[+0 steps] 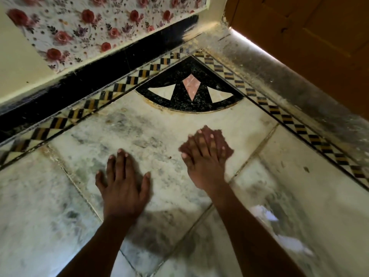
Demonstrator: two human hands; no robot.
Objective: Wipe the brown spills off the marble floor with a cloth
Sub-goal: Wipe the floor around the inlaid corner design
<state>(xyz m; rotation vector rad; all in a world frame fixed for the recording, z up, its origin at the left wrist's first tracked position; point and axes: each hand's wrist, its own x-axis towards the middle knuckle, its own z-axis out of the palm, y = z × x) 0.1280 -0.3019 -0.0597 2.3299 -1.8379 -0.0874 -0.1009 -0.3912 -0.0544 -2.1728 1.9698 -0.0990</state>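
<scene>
My right hand (203,156) presses flat on a small reddish-brown cloth (224,143) on the white marble floor (155,132), just below the black corner inlay. The cloth shows only around my fingers and is blurred. My left hand (122,180) lies palm down on the bare marble to the left, fingers spread, holding nothing. A small brown speck (170,157) sits on the floor between the two hands. Brownish staining (159,107) runs along the curved edge of the inlay.
A black fan-shaped inlay (179,100) with a pink diamond fills the floor corner. Checkered border strips (283,116) run along both walls. A black skirting (95,76) and floral wallpaper (89,27) stand at left, a brown wooden door (319,37) at right.
</scene>
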